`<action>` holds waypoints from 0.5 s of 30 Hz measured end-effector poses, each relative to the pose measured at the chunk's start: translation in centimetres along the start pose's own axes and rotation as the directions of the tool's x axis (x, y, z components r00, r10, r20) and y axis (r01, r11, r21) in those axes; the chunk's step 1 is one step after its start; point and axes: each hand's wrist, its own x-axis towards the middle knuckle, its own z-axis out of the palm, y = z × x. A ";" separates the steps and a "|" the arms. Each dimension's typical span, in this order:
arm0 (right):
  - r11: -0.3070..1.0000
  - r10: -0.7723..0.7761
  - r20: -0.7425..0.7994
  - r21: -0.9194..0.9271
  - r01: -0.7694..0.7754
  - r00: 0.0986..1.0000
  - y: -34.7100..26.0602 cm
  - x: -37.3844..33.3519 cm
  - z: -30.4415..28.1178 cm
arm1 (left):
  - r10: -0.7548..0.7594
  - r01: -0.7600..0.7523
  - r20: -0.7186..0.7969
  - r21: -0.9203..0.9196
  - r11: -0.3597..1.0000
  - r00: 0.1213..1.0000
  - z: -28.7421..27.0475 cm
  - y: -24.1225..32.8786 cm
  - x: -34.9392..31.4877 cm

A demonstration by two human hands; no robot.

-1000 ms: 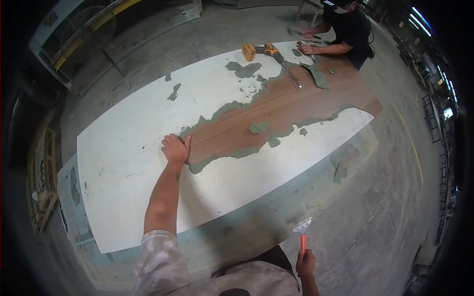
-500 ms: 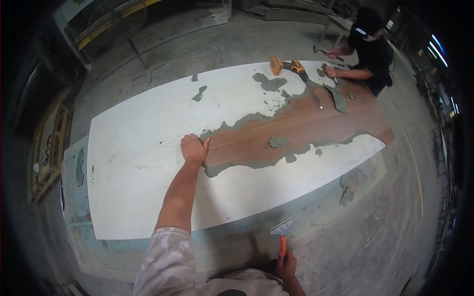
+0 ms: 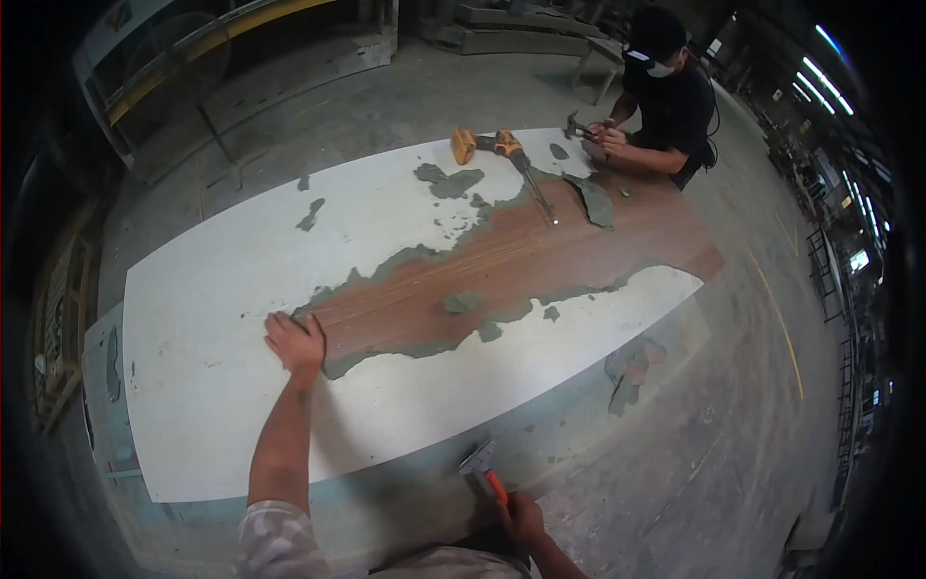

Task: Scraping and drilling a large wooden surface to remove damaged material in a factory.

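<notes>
A large panel lies in front of me, with a white layer [image 3: 231, 386] over brown wood-grain sheet [image 3: 405, 306] bared along a ragged strip edged in grey-green. My left hand [image 3: 297, 340] rests on the panel at the left end of this strip, fingers stretched out, touching the white layer's torn edge. It holds nothing that I can see. Low in the view, my right hand [image 3: 526, 521] is closed round the orange handle of a wide-bladed scraper [image 3: 479, 457]. The blade points up and left, near the panel's front edge.
Across the panel, a co-worker [image 3: 666, 106] in black holds a hammer [image 3: 577, 126]. A yellow-and-black power drill [image 3: 508, 145] with a long bit lies on the far side. Loose grey-green flakes [image 3: 461, 302] lie about. A pale greenish sheet [image 3: 405, 490] sits beneath the panel.
My view has swung, so the panel sits further left in the picture. The scraper has tilted to the left in my right hand. The co-worker's two hands have come together at the hammer.
</notes>
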 end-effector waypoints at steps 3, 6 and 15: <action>0.994 -0.102 0.136 -0.013 0.105 0.985 1.6 2.0 -0.8 | 0.023 -0.026 0.091 0.037 0.999 0.996 0.2 -2.0 0.5; 0.992 -0.126 0.233 0.032 0.122 0.964 2.0 2.9 -2.0 | 0.069 -0.070 0.017 0.072 0.995 0.997 1.2 -2.0 0.2; 0.967 -0.255 0.372 0.099 0.235 0.893 1.5 7.3 -5.5 | 0.134 -0.131 0.021 -0.094 0.987 0.991 1.7 -2.5 1.2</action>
